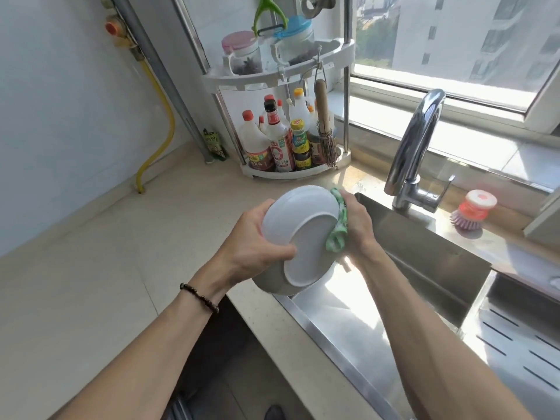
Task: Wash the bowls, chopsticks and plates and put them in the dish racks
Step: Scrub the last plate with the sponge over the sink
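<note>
The left hand (248, 237) has its grip closed around the rim of a white plate (298, 234), thumb curled over onto the underside, which faces the camera. The plate is tilted on edge above the near left corner of the steel sink (348, 328). The right hand (357, 225) presses a green-and-white cloth (338, 234) against the plate's right rim, fingers wrapped round the cloth; most of the cloth is hidden behind the plate and hand. The plate's eating side cannot be seen, and beneath it a grey curved shape may be a second dish, though that is hard to make out. A bead bracelet (200, 297) circles the left wrist.

One chrome tap (418, 147) rises behind the sink, and one red-topped scrubbing brush (472, 210) sits on the sill to its right. A slotted steel panel (521, 338) lies at the right, cut off by the frame edge. On the counter (91, 283) stands a two-tier corner shelf (281, 71): roughly eight bottles crowd the lower tier, overlapping too much to count surely, and two jars sit above.
</note>
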A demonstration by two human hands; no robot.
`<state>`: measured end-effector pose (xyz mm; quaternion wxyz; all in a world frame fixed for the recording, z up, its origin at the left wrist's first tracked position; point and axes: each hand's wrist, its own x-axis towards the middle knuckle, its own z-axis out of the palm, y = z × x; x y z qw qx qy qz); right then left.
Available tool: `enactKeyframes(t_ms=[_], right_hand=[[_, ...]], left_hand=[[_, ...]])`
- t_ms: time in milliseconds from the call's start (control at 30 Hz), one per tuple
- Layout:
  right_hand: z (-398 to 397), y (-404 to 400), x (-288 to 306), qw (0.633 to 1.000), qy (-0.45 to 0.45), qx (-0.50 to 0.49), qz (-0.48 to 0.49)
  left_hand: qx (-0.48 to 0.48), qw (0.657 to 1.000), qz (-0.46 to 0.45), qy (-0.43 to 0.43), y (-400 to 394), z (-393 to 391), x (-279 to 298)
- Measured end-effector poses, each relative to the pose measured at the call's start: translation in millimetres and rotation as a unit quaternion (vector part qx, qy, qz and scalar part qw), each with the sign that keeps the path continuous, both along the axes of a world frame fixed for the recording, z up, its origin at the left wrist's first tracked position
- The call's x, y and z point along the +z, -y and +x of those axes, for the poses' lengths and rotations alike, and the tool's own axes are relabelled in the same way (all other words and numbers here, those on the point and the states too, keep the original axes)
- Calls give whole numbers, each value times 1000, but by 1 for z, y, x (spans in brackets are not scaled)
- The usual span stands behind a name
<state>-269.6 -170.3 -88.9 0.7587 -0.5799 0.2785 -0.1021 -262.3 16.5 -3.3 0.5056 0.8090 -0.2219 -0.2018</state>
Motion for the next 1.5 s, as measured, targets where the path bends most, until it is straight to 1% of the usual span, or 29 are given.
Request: enactKeyframes(t_ms=[67, 100, 167, 200, 233, 300, 333, 367, 400, 433, 467, 500, 600, 633, 733, 767, 867, 933, 1000, 1033, 1100, 1133, 1200, 1267, 1300, 1333, 1400, 1467, 1500], right_hand=[[1, 4, 8, 997, 9, 53, -60], [3, 5, 13, 990, 20, 89, -104], [6, 0, 25, 970, 48, 139, -193], [6, -5, 31, 960, 69, 138, -233], [5, -11, 35, 949, 99, 127, -270], [2, -25, 33, 919, 153, 95, -350], [-3, -31, 29, 904, 160, 83, -387], [-1, -30, 19, 902, 158, 77, -395], [0, -24, 13, 923, 144, 73, -349], [0, -19, 12, 956, 121, 69, -260], [4, -13, 9, 974, 102, 66, -193], [4, -13, 8, 981, 97, 70, -155], [2, -31, 8, 952, 143, 79, -260], [-1, -35, 6, 954, 148, 75, -249], [0, -27, 13, 982, 127, 64, -123], [1, -26, 14, 983, 128, 63, -117], [1, -33, 20, 968, 167, 48, -182], [1, -29, 23, 977, 140, 51, -155], [6, -24, 20, 985, 118, 43, -122], [5, -27, 22, 979, 130, 44, -148], [6, -36, 25, 956, 156, 50, -242], [5, -39, 24, 956, 160, 48, -243], [4, -33, 23, 978, 114, 35, -172], [7, -19, 20, 999, 43, 22, -17], [7, -15, 19, 1000, 19, 18, 14], [7, -12, 21, 1000, 5, 21, 6], [6, -9, 27, 997, 10, 42, -62], [5, -5, 34, 986, 39, 65, -145], [7, -4, 37, 977, 52, 90, -187]], left_hand=[[-57, 995, 66, -40, 3, 6, 10], [-77, 990, 113, -31, 9, 9, 14], [-80, 977, 196, 40, 24, 13, 16], [-66, 970, 220, 75, 31, 14, 14], [-45, 968, 229, 93, 35, 13, 11], [1, 972, 212, 99, 36, 12, 1], [18, 975, 198, 101, 35, 11, -3], [25, 976, 186, 109, 34, 8, -4], [26, 976, 180, 119, 33, 6, -6], [24, 975, 180, 127, 32, 4, -6], [29, 974, 179, 133, 31, 3, -6], [38, 974, 177, 134, 30, 3, -6], [51, 973, 179, 137, 28, 7, -5], [43, 971, 186, 142, 28, 4, -5], [33, 965, 194, 172, 26, -3, -6], [40, 967, 185, 171, 26, -4, -6], [51, 968, 173, 173, 27, 0, -6], [42, 964, 174, 196, 27, -2, -6], [66, 969, 146, 188, 26, -3, -9], [84, 973, 131, 173, 27, -3, -11], [103, 975, 115, 159, 31, -1, -13], [98, 975, 118, 162, 31, 0, -14], [85, 974, 108, 178, 29, -1, -10], [82, 979, 61, 175, 24, -5, -6], [85, 981, 41, 168, 20, -8, -5], [92, 983, 23, 159, 15, -10, -7], [95, 990, -10, 104, 4, -11, -9], [38, 999, -12, 25, -7, -2, -1], [-5, 1000, 14, -4, -8, 5, 5]])
